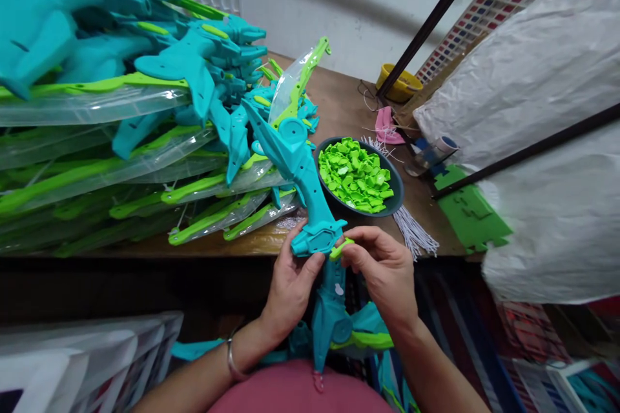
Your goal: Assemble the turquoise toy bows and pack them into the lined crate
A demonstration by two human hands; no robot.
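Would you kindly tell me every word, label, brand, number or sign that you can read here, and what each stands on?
There is no readable text.
The teal and green plastic bow in the left hand and the small green piece in the right hand show no lettering.
Any marks on the loose green pieces in the dark bowl would be too small to read.

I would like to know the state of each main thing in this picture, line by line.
Teal toy: gripped by the left hand, tilted
Small green piece: pinched in the right hand
Dark bowl: upright, heaped with green pieces
Toy pile: stacked, overlapping
White strands: loose, fanned out
Yellow tub: upright, contents unclear
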